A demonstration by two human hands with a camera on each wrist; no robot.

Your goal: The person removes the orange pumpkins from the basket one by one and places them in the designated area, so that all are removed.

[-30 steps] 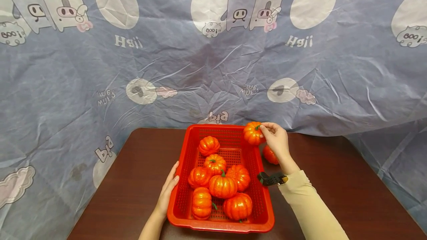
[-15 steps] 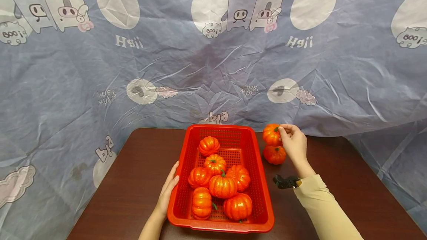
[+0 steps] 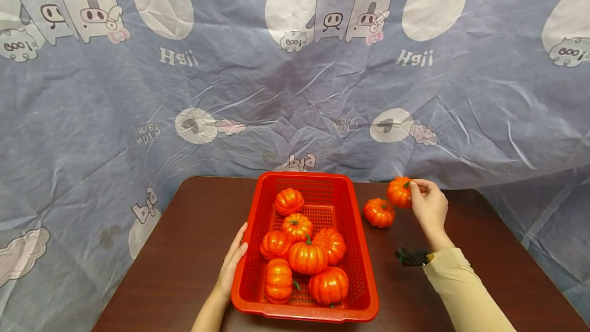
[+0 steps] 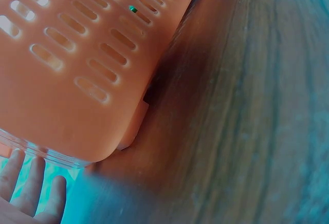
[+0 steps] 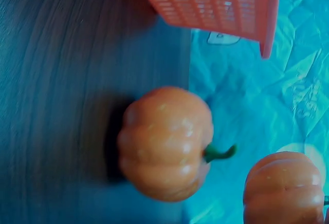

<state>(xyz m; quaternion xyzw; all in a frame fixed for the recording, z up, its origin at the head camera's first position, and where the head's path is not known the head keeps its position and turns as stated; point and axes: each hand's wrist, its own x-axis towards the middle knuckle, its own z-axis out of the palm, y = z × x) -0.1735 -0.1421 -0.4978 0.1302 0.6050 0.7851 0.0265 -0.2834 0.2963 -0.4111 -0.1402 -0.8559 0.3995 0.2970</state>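
Note:
My right hand [image 3: 430, 210] pinches a small orange toy pumpkin [image 3: 398, 192] by its green stem, over the table's right side. Below and to its left, a second pumpkin [image 3: 379, 213] sits on the table outside the basket; the right wrist view shows this pumpkin [image 5: 167, 144] with its stem. Against the left wall of a red plastic basket [image 3: 304, 312] rests my left hand [image 3: 229, 269], fingers extended. Its fingers [image 4: 35, 183] appear near the slotted basket wall in the left wrist view. Several pumpkins [image 3: 308, 257] lie inside the basket, mostly toward its near half.
The dark wooden table [image 3: 193, 229] extends to both sides of the basket. A grey-blue printed cloth [image 3: 295, 91] hangs behind it. A black strap-mounted device [image 3: 412, 257] is worn at the right wrist, below a pale sleeve [image 3: 465, 291].
My right hand has carried the pumpkin rightward from above the basket's far right corner, past the pumpkin on the table. The left hand and basket have stayed in place.

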